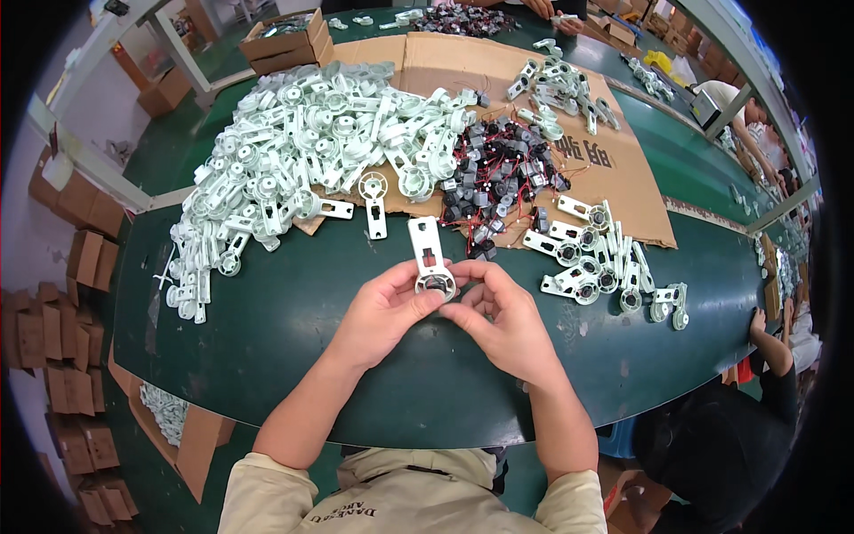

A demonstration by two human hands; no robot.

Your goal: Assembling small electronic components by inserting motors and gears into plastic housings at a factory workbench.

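Note:
Both hands meet over the near middle of the table around a pale plastic casing (427, 242). Its flat slotted handle points away from me, and its round, spoked end is toward me. A small dark motor (436, 284) sits in that round end. My left hand (389, 307) grips the casing from the left, thumb across the near edge of the ring. Curled fingers of my right hand (498, 316) press against the ring's right side, with the thumb close to its near rim; the fingertips are partly hidden. Just beyond lies a loose casing (376, 218).
A large heap of pale casings (302, 133) covers cardboard at the back left. Beside it lies a pile of small motors with red wires (498, 173). Several casings with dark centres (587, 271) lie on the right. A cardboard box (285, 44) stands far left; other people work at the right.

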